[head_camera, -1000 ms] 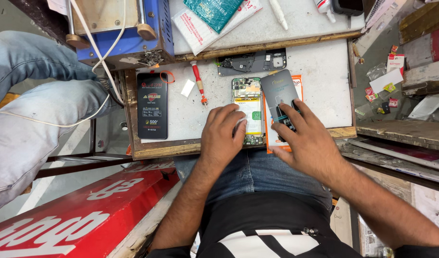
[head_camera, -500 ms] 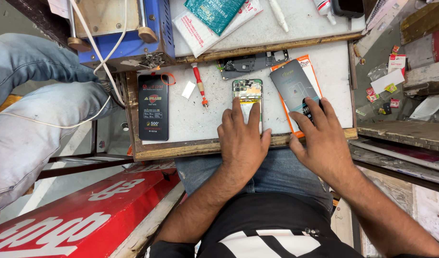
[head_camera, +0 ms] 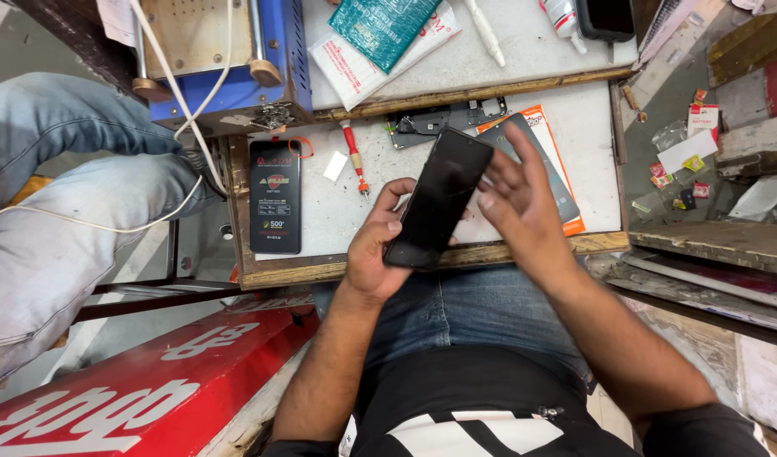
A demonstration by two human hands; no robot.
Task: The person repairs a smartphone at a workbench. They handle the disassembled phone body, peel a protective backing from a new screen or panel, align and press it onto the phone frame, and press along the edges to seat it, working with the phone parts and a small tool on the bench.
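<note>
The dark phone (head_camera: pixel 439 196) has come up off the tabletop (head_camera: pixel 338 203) since half a second ago. The left hand (head_camera: pixel 378 245) now pinches its lower edges; the right hand (head_camera: pixel 520 199), fingers spread, touches its side. One thin, rigid, glossy slab, likely slippery and fragile, best held by the edges. One red screwdriver (head_camera: pixel 353 157) lies nearby.

phone (head_camera: pixel 438 196) in left hand (head_camera: pixel 373 250) above table (head_camera: pixel 321 269) edge, right hand (head_camera: pixel 520 207) just beside, screwdriver (head_camera: pixel 354 156) behind
</note>
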